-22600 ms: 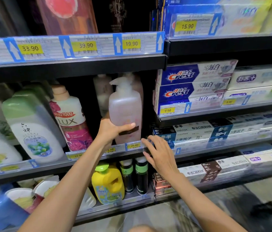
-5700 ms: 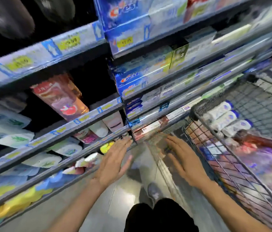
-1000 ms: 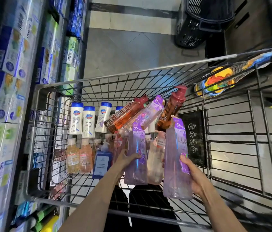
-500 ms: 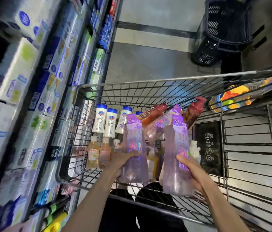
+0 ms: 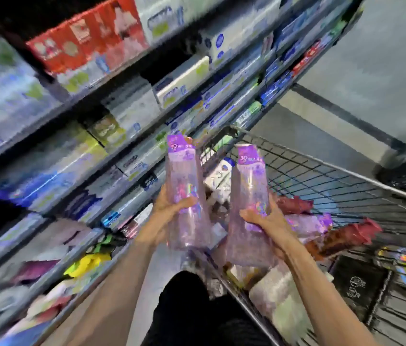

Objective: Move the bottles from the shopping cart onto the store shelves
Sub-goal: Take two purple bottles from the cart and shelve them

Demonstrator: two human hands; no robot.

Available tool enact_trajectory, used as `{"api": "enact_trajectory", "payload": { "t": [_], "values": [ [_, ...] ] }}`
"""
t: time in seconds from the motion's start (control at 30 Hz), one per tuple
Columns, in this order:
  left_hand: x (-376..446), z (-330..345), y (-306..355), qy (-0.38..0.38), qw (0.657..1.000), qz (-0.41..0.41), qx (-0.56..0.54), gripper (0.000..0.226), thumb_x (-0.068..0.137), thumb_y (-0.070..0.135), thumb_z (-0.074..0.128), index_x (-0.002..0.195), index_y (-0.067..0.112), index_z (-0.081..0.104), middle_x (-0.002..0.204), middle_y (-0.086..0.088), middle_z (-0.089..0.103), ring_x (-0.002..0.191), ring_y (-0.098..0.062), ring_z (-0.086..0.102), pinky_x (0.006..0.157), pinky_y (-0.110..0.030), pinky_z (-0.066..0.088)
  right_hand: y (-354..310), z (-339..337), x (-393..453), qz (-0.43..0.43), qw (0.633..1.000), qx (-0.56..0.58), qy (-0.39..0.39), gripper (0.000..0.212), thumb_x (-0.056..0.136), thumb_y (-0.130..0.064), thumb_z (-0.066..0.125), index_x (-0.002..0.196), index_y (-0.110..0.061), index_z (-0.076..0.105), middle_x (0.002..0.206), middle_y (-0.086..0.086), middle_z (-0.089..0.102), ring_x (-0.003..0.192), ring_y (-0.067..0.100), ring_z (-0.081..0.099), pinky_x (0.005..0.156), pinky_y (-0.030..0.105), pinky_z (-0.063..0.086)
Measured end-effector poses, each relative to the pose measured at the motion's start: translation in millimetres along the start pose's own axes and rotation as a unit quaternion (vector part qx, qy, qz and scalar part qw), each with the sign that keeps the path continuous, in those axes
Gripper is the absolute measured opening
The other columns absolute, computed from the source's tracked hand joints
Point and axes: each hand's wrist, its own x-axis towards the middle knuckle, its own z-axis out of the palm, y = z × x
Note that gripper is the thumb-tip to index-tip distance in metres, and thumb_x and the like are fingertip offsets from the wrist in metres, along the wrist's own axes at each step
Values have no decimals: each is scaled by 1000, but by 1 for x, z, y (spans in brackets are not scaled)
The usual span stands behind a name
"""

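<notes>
Two purple bottles up, over cart's near-left corner.
Shelves (image 5: pixel 112 156) left, blurred; shopping cart (image 5: pixel 321 166) right. Left hand (image 5: pixel 169 208) wrapped round left bottle (image 5: pixel 184 193); right hand (image 5: pixel 269 221) wrapped round right bottle (image 5: pixel 249 196), both upright.

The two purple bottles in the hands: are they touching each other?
Apart. The head view shows the left bottle and the right bottle with cart contents visible in the gap between them.
</notes>
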Motion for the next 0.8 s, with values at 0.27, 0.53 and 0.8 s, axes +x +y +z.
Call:
{"api": "enact_trajectory", "payload": {
  "t": [0.27,0.53,0.8],
  "values": [
    [-84,-79,-3,123,989,56,-66,61,61,4,77,112,29,53,108,-9,68,96,-29,66,85,-47,54,-13,80,-26,-93,979,-127,-131,65,49,-28,88,104,-39,55,92,-32,67,80,-12,64,60,3,46],
    [-180,-171,-31,233,956,92,-154,67,57,8,78,119,14,54,102,-13,70,84,-28,68,75,-42,58,10,182,-64,-114,946,-206,-223,57,64,-4,86,110,-21,56,98,-1,70,82,7,68,70,22,55],
    [-303,-293,-82,316,925,121,-173,75,55,9,81,124,15,52,108,-12,69,91,-30,67,81,-46,55,90,298,-150,-55,939,-166,-296,48,68,8,78,100,-22,57,86,-1,69,61,1,65,53,16,52]
  ]
}}
